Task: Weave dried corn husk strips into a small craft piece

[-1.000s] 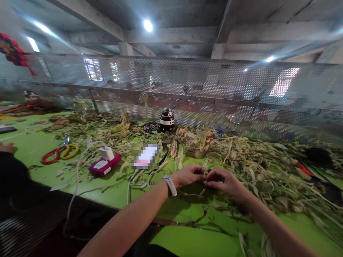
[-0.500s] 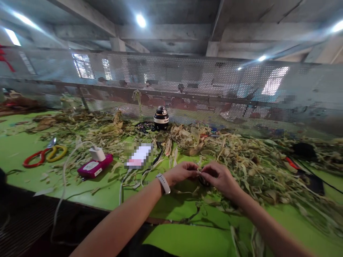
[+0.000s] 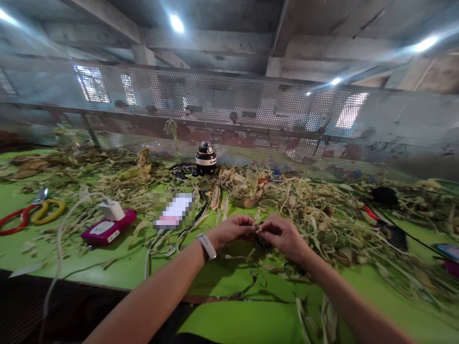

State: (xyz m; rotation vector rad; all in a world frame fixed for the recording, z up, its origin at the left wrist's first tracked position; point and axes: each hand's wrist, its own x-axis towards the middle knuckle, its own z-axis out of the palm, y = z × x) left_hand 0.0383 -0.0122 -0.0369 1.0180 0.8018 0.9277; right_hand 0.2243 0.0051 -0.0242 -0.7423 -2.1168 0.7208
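My left hand (image 3: 232, 230) and my right hand (image 3: 282, 235) meet fingertip to fingertip over the green table (image 3: 229, 282), both pinched on a thin dried husk strip (image 3: 256, 226). A small dark thing sits under my right fingers; I cannot make it out. A white band (image 3: 207, 245) is on my left wrist. A heap of dried husk strips (image 3: 322, 215) lies right behind and to the right of my hands.
A magenta power bank with a white plug (image 3: 107, 224) and its cable lie to the left. Red and yellow scissors (image 3: 34, 215) rest at the far left. A black and white jar (image 3: 205, 158) stands by the perforated metal screen (image 3: 251, 110). A phone (image 3: 174, 210) lies mid-table.
The view has swung to the right, so everything has slid left in the frame. The dark sleeve of a person at the left has gone out of view. My hands stay pinched together.
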